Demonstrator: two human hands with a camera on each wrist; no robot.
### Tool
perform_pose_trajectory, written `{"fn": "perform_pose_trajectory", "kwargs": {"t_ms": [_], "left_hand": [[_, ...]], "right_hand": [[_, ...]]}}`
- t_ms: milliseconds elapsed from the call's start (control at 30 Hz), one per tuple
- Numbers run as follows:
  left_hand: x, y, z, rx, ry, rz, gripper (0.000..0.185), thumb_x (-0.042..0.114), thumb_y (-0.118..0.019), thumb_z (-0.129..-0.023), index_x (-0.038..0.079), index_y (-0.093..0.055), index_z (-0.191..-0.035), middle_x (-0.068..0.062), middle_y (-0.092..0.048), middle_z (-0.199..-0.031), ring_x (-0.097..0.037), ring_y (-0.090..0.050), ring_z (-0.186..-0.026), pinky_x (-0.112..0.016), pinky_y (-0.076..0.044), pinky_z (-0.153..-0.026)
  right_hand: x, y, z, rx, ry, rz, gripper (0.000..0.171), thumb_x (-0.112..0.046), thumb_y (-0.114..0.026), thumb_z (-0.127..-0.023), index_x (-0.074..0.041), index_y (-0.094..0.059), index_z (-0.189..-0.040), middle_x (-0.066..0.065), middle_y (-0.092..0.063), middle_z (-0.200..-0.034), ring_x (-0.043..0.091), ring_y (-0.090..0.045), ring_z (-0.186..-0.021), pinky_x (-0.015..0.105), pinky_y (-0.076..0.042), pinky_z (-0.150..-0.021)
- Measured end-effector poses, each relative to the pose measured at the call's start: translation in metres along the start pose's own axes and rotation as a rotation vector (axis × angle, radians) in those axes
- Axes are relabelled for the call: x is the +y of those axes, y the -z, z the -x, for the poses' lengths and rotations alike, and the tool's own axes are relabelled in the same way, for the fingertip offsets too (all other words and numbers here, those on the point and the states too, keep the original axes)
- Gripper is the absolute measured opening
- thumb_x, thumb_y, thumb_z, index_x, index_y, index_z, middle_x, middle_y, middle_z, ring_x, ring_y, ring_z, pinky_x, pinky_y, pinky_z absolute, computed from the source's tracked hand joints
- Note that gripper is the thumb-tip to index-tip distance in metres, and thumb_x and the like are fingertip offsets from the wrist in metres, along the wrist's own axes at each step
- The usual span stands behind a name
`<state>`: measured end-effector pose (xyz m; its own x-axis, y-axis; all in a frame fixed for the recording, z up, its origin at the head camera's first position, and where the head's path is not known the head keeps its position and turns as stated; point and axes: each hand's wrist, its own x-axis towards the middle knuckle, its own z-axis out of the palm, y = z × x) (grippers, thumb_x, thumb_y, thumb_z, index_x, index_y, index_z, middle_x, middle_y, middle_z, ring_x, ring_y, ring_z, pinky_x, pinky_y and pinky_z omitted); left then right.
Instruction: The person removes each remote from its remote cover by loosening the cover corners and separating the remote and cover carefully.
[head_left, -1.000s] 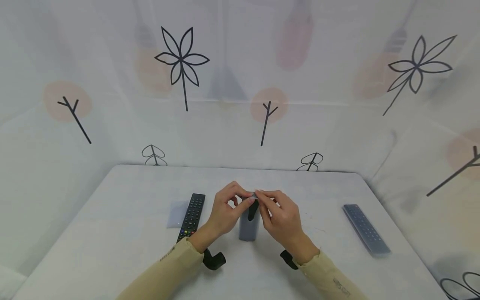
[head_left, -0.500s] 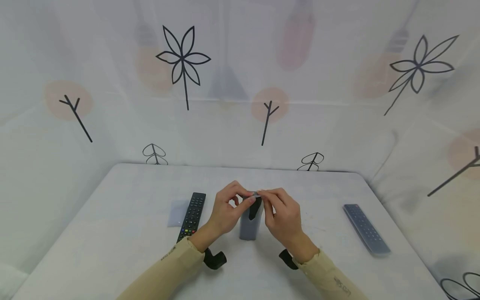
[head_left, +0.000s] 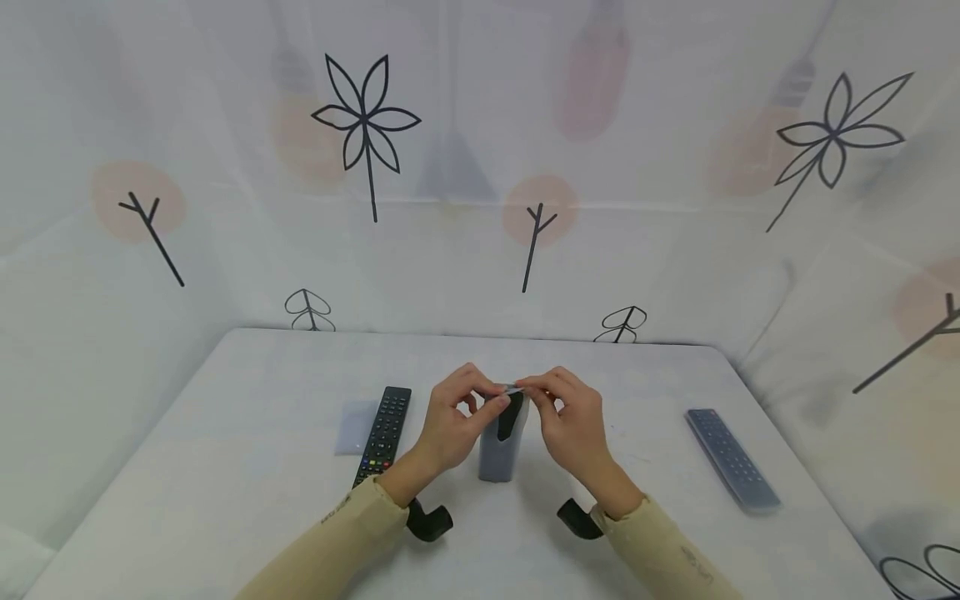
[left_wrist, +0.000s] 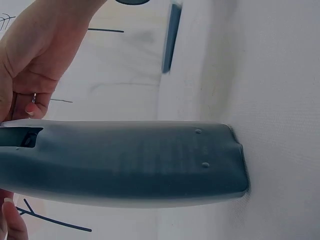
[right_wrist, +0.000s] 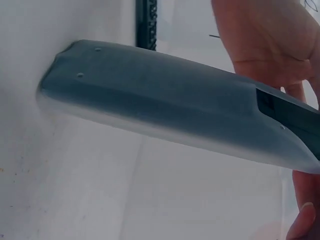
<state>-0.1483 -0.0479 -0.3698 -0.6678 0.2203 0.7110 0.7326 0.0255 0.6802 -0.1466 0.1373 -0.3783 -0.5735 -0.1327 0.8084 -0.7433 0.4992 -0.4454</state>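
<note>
A grey remote [head_left: 498,450] stands on its end at the middle of the white table [head_left: 225,467], back side towards me, with a dark opening near its top. My left hand [head_left: 491,393] and right hand [head_left: 536,390] meet at its upper end, and their fingertips pinch it there, where a thin shiny edge shows. In the left wrist view the grey remote [left_wrist: 125,162] fills the frame, its lower end against the table. In the right wrist view the same remote [right_wrist: 165,110] lies across the frame, the dark opening at the right.
A black remote [head_left: 386,432] with coloured buttons lies left of my hands, a flat clear sleeve [head_left: 354,427] beside it. A greyish remote [head_left: 731,458] lies at the right. Patterned white cloth walls stand behind and to both sides of the table.
My right hand has turned a little and its wrist has moved slightly right, with its fingertips still at the remote's top. The left hand and the remote have stayed put.
</note>
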Motion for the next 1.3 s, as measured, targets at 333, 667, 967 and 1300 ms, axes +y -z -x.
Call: {"fn": "perform_pose_trajectory", "kwargs": {"t_ms": [333, 667, 967, 1300], "left_hand": [[0.001, 0.000, 0.001, -0.010, 0.006, 0.000, 0.009, -0.008, -0.071, -0.086, -0.001, -0.070, -0.092, -0.009, -0.063, -0.084, -0.015, -0.054, -0.077, -0.030, -0.046, -0.060], [0.002, 0.000, 0.002, -0.010, 0.007, 0.001, 0.011, -0.009, -0.070, -0.085, -0.001, -0.070, -0.092, -0.009, -0.062, -0.085, -0.015, -0.054, -0.077, -0.029, -0.046, -0.060], [0.005, 0.001, 0.003, -0.023, 0.009, 0.000, 0.012, -0.010, -0.071, -0.084, -0.001, -0.070, -0.092, -0.009, -0.063, -0.086, -0.015, -0.054, -0.078, -0.040, -0.047, -0.058], [0.005, 0.001, 0.004, -0.027, -0.004, 0.002, 0.013, -0.010, -0.071, -0.084, -0.001, -0.070, -0.092, -0.010, -0.063, -0.085, -0.017, -0.055, -0.076, -0.033, -0.047, -0.058]], "right_hand": [[0.001, 0.008, -0.003, -0.121, -0.208, -0.088, 0.014, 0.002, -0.070, -0.089, -0.010, -0.075, -0.095, -0.005, -0.066, -0.082, 0.009, -0.052, -0.064, 0.022, -0.044, -0.058], [0.003, 0.011, -0.006, -0.248, -0.430, -0.185, 0.011, -0.003, -0.063, -0.096, -0.007, -0.073, -0.099, 0.001, -0.070, -0.090, 0.017, -0.056, -0.071, 0.027, -0.048, -0.064], [0.004, 0.011, -0.004, -0.261, -0.439, -0.220, 0.013, 0.000, -0.061, -0.096, -0.007, -0.072, -0.099, 0.002, -0.066, -0.083, 0.026, -0.055, -0.068, 0.027, -0.044, -0.057], [0.005, 0.012, -0.004, -0.284, -0.425, -0.221, 0.012, 0.000, -0.060, -0.097, -0.006, -0.071, -0.098, 0.002, -0.065, -0.083, 0.028, -0.056, -0.068, 0.027, -0.047, -0.059]]}}
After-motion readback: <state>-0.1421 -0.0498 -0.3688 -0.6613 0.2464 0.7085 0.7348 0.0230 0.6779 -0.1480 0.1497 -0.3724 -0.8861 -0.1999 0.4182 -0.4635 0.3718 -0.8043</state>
